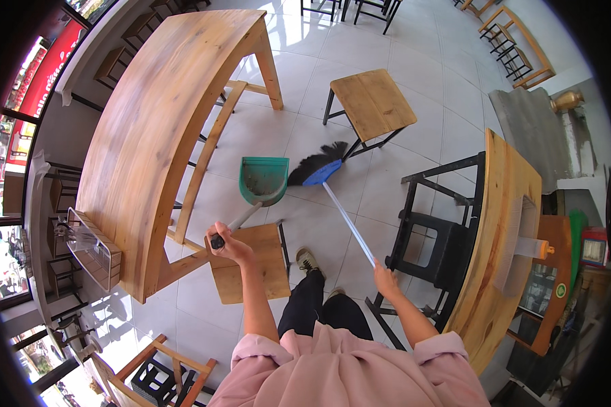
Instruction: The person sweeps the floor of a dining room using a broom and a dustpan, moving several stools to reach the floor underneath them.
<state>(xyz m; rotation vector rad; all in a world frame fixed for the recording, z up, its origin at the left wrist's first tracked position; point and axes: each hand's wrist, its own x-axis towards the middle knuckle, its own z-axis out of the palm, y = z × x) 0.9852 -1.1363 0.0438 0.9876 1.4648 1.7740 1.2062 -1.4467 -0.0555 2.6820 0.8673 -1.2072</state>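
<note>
Broom (324, 173): right hand (386, 281) grips it
Dustpan (264, 180): beside bristles (313, 163), left hand (231, 247) gripping; greyish inside
Sweeping: seemingly underway, remainder unclear

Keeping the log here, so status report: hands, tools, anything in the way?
Left hand gripping long-handled dustpan. Right hand gripping broom. Black bristles fanned just right of the dustpan. Possible snag: wood-topped stool close beside bristles.
</note>
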